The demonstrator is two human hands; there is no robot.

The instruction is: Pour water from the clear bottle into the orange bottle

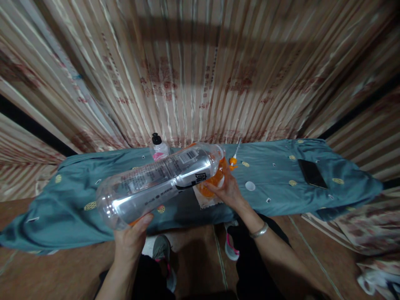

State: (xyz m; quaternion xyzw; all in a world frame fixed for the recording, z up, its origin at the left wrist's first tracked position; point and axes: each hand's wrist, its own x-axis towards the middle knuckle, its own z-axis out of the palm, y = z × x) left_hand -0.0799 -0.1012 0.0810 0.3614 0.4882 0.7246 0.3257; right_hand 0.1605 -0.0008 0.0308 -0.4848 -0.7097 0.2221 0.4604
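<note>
My left hand (133,237) grips a large clear plastic bottle (162,179) near its base. The bottle lies tilted across the view, its uncapped mouth pointing right and away from me. Below the mouth end, my right hand (229,189) is wrapped round a translucent orange bottle (215,179), partly hidden behind the clear one. Just beyond the right hand rests an orange-and-white pump head (233,162) with a thin tube. A white round cap (250,186) lies to its right. I cannot tell whether liquid is passing between the bottles.
A teal patterned cloth (275,166) covers the narrow table. Behind the clear bottle stands a small bottle with a black cap (156,139). A dark phone (312,173) lies at the right. Pleated curtains (193,75) hang along the back.
</note>
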